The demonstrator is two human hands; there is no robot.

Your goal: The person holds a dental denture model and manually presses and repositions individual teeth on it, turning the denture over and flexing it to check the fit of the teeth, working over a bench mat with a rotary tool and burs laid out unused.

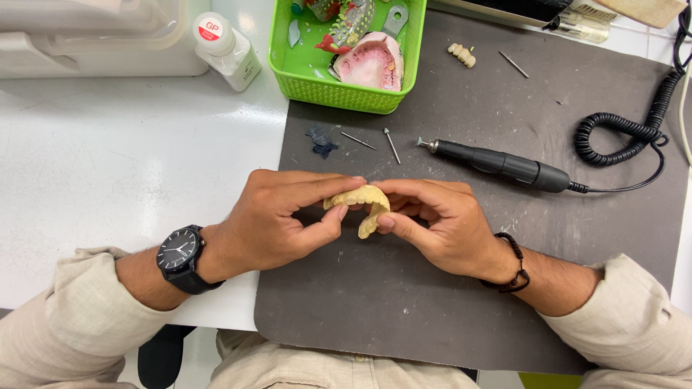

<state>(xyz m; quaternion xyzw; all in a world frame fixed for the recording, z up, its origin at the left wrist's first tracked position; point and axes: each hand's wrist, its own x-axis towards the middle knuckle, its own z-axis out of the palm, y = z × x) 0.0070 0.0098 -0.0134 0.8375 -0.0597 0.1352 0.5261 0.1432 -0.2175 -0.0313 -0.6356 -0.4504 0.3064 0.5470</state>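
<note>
A pale yellow arch of model teeth [365,204] is held above the dark grey work mat [404,288], pinched from both sides. My left hand [277,220] grips its left end between thumb and forefinger. My right hand [440,220] holds the right end and underside with its fingertips. A black wristwatch sits on my left wrist and a dark beaded bracelet on my right.
A black rotary handpiece [497,164] with a coiled cable [634,122] lies on the mat beyond my right hand. Loose burs [391,145] and a dark scrap [321,141] lie nearby. A green basket [346,90] holds pink dental casts. A white bottle [227,47] stands left of it.
</note>
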